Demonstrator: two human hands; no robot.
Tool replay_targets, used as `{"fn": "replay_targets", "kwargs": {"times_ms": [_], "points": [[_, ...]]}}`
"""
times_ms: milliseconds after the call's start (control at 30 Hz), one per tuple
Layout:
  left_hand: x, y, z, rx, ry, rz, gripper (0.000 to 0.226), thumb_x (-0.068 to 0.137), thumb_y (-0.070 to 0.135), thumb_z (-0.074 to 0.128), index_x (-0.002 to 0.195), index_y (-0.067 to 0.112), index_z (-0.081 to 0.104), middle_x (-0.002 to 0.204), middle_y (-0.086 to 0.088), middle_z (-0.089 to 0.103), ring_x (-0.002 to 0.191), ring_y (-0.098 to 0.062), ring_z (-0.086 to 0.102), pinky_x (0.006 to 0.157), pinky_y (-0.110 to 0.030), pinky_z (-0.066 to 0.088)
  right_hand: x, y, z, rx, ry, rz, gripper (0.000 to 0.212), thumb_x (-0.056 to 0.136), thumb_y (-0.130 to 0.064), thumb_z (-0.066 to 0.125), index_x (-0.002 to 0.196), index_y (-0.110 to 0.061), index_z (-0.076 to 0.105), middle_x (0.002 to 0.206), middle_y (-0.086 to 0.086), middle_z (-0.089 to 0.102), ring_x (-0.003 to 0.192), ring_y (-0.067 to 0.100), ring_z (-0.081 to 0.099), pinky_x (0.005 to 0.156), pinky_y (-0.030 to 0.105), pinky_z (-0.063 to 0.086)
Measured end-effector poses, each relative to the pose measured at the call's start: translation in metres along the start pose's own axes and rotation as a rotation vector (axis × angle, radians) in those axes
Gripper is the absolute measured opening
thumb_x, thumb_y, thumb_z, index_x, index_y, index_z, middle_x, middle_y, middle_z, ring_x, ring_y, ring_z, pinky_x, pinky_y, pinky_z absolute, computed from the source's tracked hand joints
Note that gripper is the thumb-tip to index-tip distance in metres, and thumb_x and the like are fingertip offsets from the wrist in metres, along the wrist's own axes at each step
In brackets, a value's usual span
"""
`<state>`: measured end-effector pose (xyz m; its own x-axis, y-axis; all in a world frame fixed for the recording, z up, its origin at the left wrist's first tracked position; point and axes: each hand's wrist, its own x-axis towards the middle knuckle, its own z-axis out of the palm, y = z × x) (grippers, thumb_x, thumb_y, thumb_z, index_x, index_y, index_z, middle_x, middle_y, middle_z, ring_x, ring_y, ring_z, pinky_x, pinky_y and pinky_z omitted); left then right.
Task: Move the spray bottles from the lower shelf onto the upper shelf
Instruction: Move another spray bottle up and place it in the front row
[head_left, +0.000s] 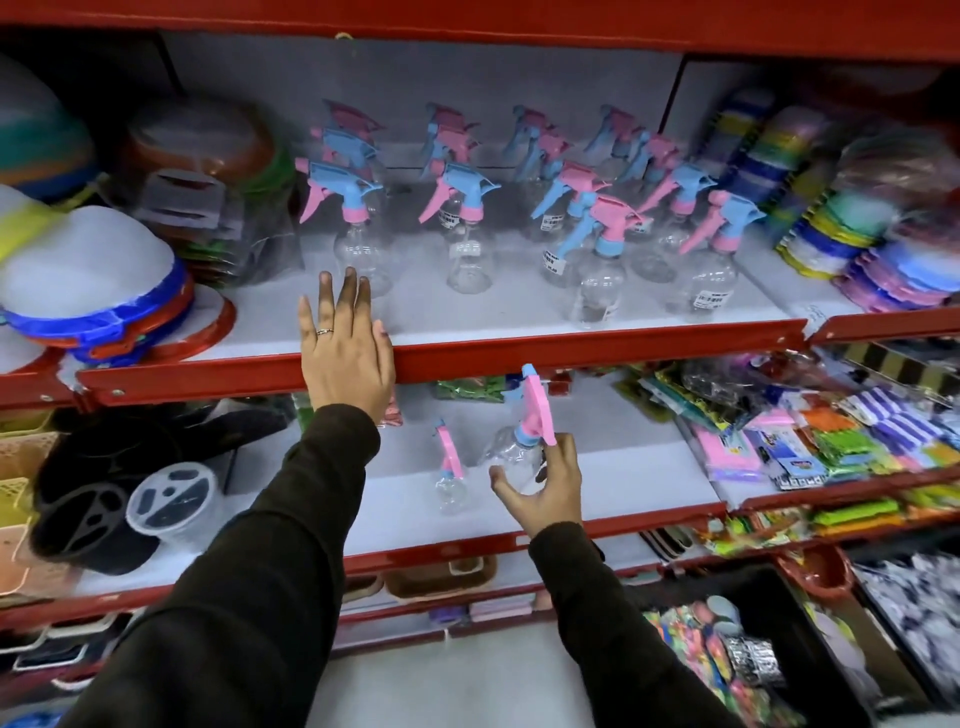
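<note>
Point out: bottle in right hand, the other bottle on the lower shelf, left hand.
held spray bottle (511, 457), head view, clear body near the neck
standing spray bottle (450, 488), head view, clear body
left hand (347, 353), head view, back of hand

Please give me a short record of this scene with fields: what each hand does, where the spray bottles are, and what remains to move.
left hand: open left hand, flat at the red edge of the upper shelf, holding nothing
right hand: right hand with fingers closed on a tilted spray bottle over the lower shelf
upper shelf: many clear spray bottles standing in rows
left to move: the held bottle and one standing bottle on the lower shelf
</note>
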<state>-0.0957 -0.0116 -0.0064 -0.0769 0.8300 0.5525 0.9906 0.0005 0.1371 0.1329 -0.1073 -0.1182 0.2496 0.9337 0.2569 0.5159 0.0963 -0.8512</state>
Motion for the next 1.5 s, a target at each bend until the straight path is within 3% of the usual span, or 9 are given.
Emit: {"fn": "replay_targets", "kwargs": {"times_ms": [133,233,367,900,1100,1200,1333,1400,1500], "points": [[0.000,0.000,-0.001,-0.006,0.003,-0.005,0.059,0.101,0.031,0.020,0.155,0.009,0.026,0.166,-0.004,0.021,0.156,-0.026,0.006,0.126,-0.043,-0.005,0.007,-0.032,-0.018,0.052,0.027,-0.148,0.061,0.067,-0.045,0.078,0.116,-0.016,0.057,0.100,-0.002,0.048,0.087,0.005,0.050,0.072,0.006,0.040],[0.000,0.000,-0.002,-0.021,0.004,-0.006,0.059,0.100,0.031,0.021,0.155,0.009,0.028,0.165,-0.005,0.023,0.156,-0.026,0.008,0.126,-0.044,-0.002,0.024,-0.060,-0.030,0.102,0.078,-0.229,0.074,0.067,-0.048,0.076,0.127,-0.009,0.057,0.113,0.002,0.053,0.100,0.010,0.053,0.088,0.006,0.041],[0.001,-0.001,-0.001,-0.017,0.005,0.001,0.060,0.099,0.031,0.019,0.154,0.008,0.029,0.165,-0.005,0.023,0.156,-0.027,0.008,0.126,-0.045,0.001,0.063,-0.104,-0.042,0.134,0.129,-0.305,0.071,0.072,-0.046,0.075,0.131,-0.013,0.056,0.121,0.003,0.052,0.113,0.012,0.053,0.102,0.015,0.040],[0.003,-0.002,0.002,0.006,0.038,0.016,0.057,0.100,0.028,0.027,0.153,0.008,0.034,0.163,-0.005,0.029,0.154,-0.029,0.017,0.125,-0.045,0.002,0.145,-0.139,-0.007,-0.090,-0.005,-0.201,0.061,0.071,-0.048,0.078,0.125,-0.025,0.060,0.108,0.004,0.053,0.097,0.014,0.050,0.092,0.023,0.043],[0.003,-0.003,0.004,0.012,0.040,0.012,0.058,0.100,0.029,0.026,0.153,0.009,0.033,0.164,-0.005,0.027,0.154,-0.028,0.017,0.126,-0.047,0.007,0.144,-0.139,-0.005,-0.120,0.010,-0.233,0.073,0.067,-0.055,0.077,0.128,-0.024,0.052,0.115,0.001,0.052,0.110,0.018,0.052,0.101,0.030,0.046],[0.002,-0.003,0.004,0.024,0.036,0.009,0.060,0.100,0.031,0.023,0.155,0.008,0.029,0.165,-0.005,0.023,0.155,-0.028,0.014,0.126,-0.046,0.005,0.141,-0.139,-0.004,-0.089,0.072,-0.219,0.080,0.060,-0.060,0.083,0.121,-0.022,0.047,0.117,0.001,0.050,0.104,0.012,0.048,0.095,0.025,0.044],[0.002,-0.002,0.004,0.023,0.034,-0.003,0.062,0.100,0.032,0.019,0.156,0.007,0.023,0.166,-0.007,0.019,0.155,-0.027,0.012,0.126,-0.047,0.009,0.140,-0.138,-0.005,-0.083,0.100,-0.239,0.069,0.062,-0.049,0.085,0.115,-0.019,0.052,0.113,0.001,0.054,0.095,0.010,0.048,0.086,0.026,0.048],[0.002,-0.002,0.004,0.019,0.032,-0.005,0.062,0.100,0.032,0.018,0.156,0.006,0.022,0.166,-0.007,0.018,0.155,-0.027,0.012,0.126,-0.046,0.010,0.141,-0.137,-0.006,-0.079,0.063,-0.226,0.067,0.066,-0.043,0.082,0.121,-0.017,0.054,0.115,0.000,0.055,0.099,0.010,0.049,0.091,0.025,0.047],[0.002,-0.002,0.004,0.014,0.031,-0.006,0.063,0.099,0.032,0.017,0.156,0.007,0.022,0.167,-0.007,0.017,0.155,-0.027,0.011,0.126,-0.045,0.008,0.142,-0.134,-0.006,-0.058,0.013,-0.217,0.072,0.067,-0.044,0.075,0.130,-0.018,0.054,0.124,0.000,0.058,0.113,0.016,0.055,0.103,0.038,0.050]]}}
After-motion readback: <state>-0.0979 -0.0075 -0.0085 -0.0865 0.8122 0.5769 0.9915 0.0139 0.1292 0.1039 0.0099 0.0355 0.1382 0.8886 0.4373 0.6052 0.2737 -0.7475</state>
